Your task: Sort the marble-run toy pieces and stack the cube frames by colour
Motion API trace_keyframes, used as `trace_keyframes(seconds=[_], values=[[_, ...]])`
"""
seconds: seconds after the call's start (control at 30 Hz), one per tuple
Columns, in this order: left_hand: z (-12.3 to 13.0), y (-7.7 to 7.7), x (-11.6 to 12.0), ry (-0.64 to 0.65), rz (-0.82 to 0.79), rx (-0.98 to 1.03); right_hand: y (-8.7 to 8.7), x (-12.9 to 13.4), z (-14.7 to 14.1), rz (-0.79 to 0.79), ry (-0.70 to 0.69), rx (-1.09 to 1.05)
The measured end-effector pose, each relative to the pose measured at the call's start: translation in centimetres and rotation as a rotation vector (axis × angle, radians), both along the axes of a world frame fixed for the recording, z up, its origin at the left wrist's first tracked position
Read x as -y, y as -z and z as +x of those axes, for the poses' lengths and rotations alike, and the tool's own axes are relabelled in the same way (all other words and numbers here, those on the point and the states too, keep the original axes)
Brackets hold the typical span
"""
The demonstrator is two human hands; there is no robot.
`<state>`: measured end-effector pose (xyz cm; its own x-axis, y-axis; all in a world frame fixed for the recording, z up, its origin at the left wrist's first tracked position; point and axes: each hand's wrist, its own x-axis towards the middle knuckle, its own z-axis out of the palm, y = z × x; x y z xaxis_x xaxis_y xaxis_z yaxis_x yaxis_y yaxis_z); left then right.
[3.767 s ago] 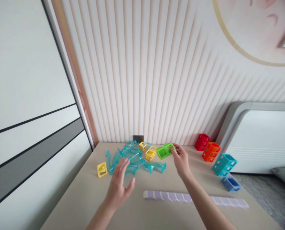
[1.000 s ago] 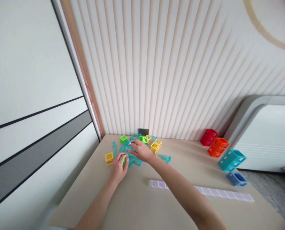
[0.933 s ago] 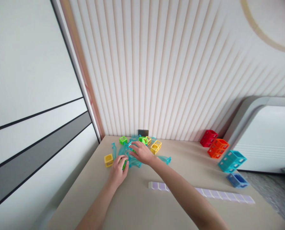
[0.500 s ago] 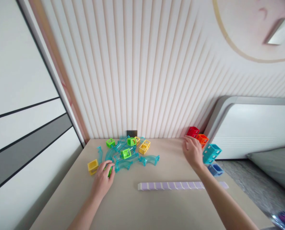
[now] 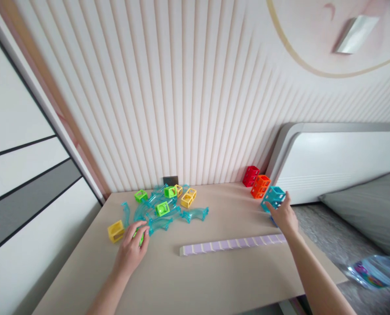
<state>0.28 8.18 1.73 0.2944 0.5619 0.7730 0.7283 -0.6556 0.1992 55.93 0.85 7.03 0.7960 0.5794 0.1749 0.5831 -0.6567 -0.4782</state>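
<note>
My left hand (image 5: 131,251) rests low over the left of the table, fingers curled round a green cube frame (image 5: 137,236). Beside it stands a yellow cube frame (image 5: 116,231). My right hand (image 5: 284,217) has thumb and fingers apart in front of a stack of teal cube frames (image 5: 273,197); contact with it cannot be made out. A blue cube frame (image 5: 273,222) is mostly hidden behind that hand. Farther back stand orange cube frames (image 5: 260,187) and red ones (image 5: 250,176).
Clear teal track pieces (image 5: 195,214) lie in a pile with green (image 5: 162,208) and yellow cube frames (image 5: 188,197). A long purple-and-white strip (image 5: 231,244) lies across the table. A ribbed wall (image 5: 195,109) rises behind; a bed headboard (image 5: 339,162) stands right.
My right hand has moved from beside the red and orange frames toward the front, to the teal and blue ones. My left hand keeps the green frame. The view has swung to the right.
</note>
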Motion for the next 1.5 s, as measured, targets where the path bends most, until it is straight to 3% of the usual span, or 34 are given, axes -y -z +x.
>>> trace_keyframes(seconds=[0.3, 0.57, 0.67, 0.77, 0.87, 0.93, 1.0, 1.1, 1.23, 1.37, 1.5], values=[[0.1, -0.1, 0.2, 0.054, 0.011, -0.027, 0.6, 0.1, -1.9, -0.103, 0.053, 0.121], [0.3, -0.2, 0.5, 0.065, -0.008, -0.050, 1.2, -0.6, -2.4, -0.150, 0.097, 0.081], [0.2, -0.4, 0.5, 0.073, -0.011, -0.041, 1.0, -0.5, -3.0, -0.121, 0.079, 0.103], [0.6, -0.7, 1.2, 0.099, -0.012, -0.035, 0.0, -0.4, -4.3, 0.042, 0.061, 0.105], [2.3, -1.2, 2.8, 0.152, -0.055, -0.046, -1.7, -0.4, -7.6, 0.394, -0.028, -0.024], [4.3, -1.8, 4.4, 0.207, -0.115, -0.062, -2.8, -0.4, -11.4, 0.615, -0.260, -0.269], [6.6, -2.5, 6.0, 0.227, -0.180, -0.042, -3.4, -0.4, -16.0, 0.717, -0.474, -0.584], [9.3, -3.7, 7.8, 0.301, -0.244, 0.024, -3.4, -0.4, -23.2, 0.738, -0.625, -0.933], [10.3, -4.6, 9.0, 0.364, -0.223, 0.147, -3.2, -0.4, -30.4, 0.749, -0.628, -1.296], [9.2, -4.3, 9.8, 0.252, -0.183, 0.214, -3.1, -0.8, -34.0, 0.760, -0.600, -1.472], [6.2, -3.9, 9.4, 0.191, -0.110, 0.181, -2.1, -1.5, -34.5, 0.740, -0.641, -1.401]])
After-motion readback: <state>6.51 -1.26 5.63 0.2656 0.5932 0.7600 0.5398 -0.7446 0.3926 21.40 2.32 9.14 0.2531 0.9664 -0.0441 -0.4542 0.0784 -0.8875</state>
